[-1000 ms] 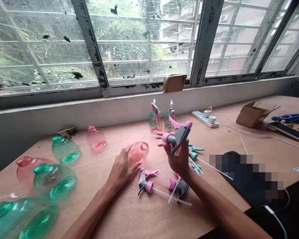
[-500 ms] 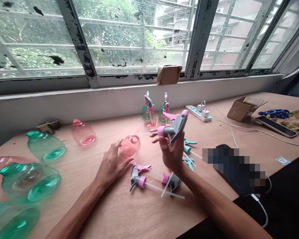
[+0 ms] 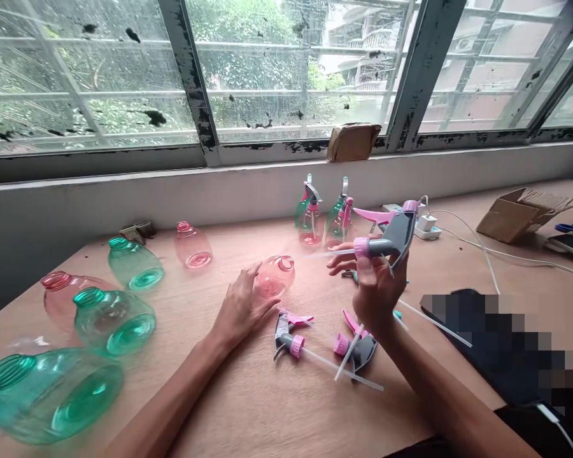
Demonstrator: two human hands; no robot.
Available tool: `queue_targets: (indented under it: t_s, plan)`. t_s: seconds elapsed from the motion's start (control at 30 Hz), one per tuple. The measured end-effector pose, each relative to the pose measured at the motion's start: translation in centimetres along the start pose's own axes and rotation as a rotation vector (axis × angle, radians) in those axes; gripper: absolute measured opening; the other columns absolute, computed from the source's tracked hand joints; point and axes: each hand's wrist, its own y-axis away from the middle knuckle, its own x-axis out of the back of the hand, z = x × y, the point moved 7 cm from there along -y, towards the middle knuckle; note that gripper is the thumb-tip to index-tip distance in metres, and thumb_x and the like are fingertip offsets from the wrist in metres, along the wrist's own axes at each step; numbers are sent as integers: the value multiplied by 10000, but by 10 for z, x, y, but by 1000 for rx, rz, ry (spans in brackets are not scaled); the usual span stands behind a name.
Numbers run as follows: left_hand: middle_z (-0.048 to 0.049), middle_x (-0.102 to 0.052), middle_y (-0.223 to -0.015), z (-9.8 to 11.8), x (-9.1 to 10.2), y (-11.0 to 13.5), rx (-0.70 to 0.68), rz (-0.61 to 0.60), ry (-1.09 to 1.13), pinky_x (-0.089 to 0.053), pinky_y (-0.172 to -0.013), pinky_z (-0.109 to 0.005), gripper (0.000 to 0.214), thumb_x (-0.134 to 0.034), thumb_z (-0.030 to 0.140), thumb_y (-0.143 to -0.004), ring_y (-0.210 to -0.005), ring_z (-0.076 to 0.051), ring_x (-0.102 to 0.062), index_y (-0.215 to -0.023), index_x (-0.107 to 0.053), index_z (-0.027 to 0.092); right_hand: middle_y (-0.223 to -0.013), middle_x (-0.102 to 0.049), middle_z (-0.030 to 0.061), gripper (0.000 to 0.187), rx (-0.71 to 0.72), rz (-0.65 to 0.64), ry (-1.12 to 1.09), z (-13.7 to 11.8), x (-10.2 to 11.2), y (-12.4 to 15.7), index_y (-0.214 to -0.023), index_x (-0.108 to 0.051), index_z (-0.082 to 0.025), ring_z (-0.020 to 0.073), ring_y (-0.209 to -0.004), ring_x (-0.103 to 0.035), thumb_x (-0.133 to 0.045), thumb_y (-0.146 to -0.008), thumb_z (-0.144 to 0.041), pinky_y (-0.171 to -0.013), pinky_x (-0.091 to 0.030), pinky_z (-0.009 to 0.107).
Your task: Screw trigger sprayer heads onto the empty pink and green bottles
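My left hand (image 3: 243, 296) is wrapped round a clear pink bottle (image 3: 273, 280), which is tilted with its open neck facing right. Raised to the right of it, my right hand (image 3: 379, 286) grips a pink-and-grey spray nozzle (image 3: 386, 238) by its collar. The nozzle's thin dip tube points left toward the bottle neck; its tip looks faint, and I cannot tell whether it enters the neck. Below my hands on the table lie a pink-and-grey spray nozzle (image 3: 286, 340) and another like it (image 3: 356, 346). Teal parts show partly behind my right wrist.
Several green and pink bottles, such as a green bottle (image 3: 57, 394) and a pink bottle (image 3: 193, 245), lie at left. Assembled spray bottles (image 3: 310, 219) stand by the wall. A power strip (image 3: 427, 230), a cardboard box (image 3: 510, 216) and a dark, blurred-out object (image 3: 487, 343) are at right.
The view has turned left, so everything appears shifted right. My right hand has moved slightly away from the bottle, still with the nozzle. My left hand keeps its hold.
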Motion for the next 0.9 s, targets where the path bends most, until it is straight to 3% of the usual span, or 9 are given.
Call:
queue_targets:
  t_s: [0.1, 0.2, 0.3, 0.53, 0.7, 0.9]
  plan:
    - [-140, -508, -1465, 4, 1, 1, -19, -6, -7, -448, -1071, -502, 826, -742, 374, -873, -1358, -346, -498, -1530, -248, 292, -949, -693, 5, 199, -91, -156, 55, 11, -10, 5, -1120, -495, -285, 176, -675, -712, -601, -953, -274, -538, -608, 329]
    - [-149, -481, -1499, 9, 0, 3, -53, -21, -15, -416, -1101, -521, 828, -734, 388, -879, -1388, -354, -466, -1536, -237, 299, -1030, -719, 41, 224, -172, -344, 158, 23, -24, 15, -1125, -507, -267, 214, -836, -724, -628, -937, -291, -589, -614, 328]
    - [-168, -493, -1489, 12, -1, 4, -75, -33, -15, -415, -1096, -540, 874, -728, 417, -880, -1372, -365, -484, -1553, -187, 288, -1035, -727, 56, 236, -195, -444, 279, 28, -33, 21, -1115, -515, -253, 218, -840, -707, -637, -928, -331, -553, -583, 292]
    - [-157, -509, -1485, 12, -3, 4, -95, -46, -1, -409, -1103, -528, 833, -712, 472, -883, -1367, -364, -490, -1545, -242, 284, -1021, -715, 67, 170, -169, -504, 363, 29, -36, 20, -1080, -621, -221, 179, -719, -652, -594, -960, -337, -560, -563, 287]
    - [-160, -535, -1457, 11, -2, 5, -87, -40, 24, -412, -1093, -519, 861, -698, 526, -879, -1338, -358, -514, -1554, -223, 281, -996, -709, 69, 189, -164, -485, 352, 31, -34, 18, -1093, -642, -212, 186, -751, -634, -601, -960, -339, -538, -552, 275]
    - [-155, -526, -1460, 10, 5, 6, -28, 1, 100, -367, -1123, -554, 758, -636, 541, -915, -1369, -364, -477, -1532, -272, 293, -886, -689, 43, 204, -275, -449, 314, 42, -25, 17, -1073, -616, -214, 183, -685, -666, -585, -969, -387, -464, -525, 257]
